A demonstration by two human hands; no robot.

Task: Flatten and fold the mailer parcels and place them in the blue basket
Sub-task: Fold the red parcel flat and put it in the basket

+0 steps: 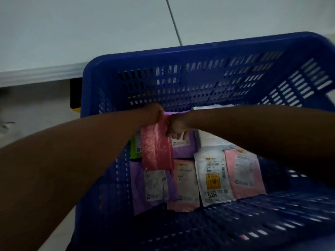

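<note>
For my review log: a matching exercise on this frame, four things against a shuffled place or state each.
1 pink bubble mailer
2 white mailer
3 front purple mailer
4 blue basket

a yellow-and-red sticker on it
b slotted walls
c gripped by left hand and right hand
d lying by the left wall

Pairs: 1-c; 2-a; 3-d; 4-b
</note>
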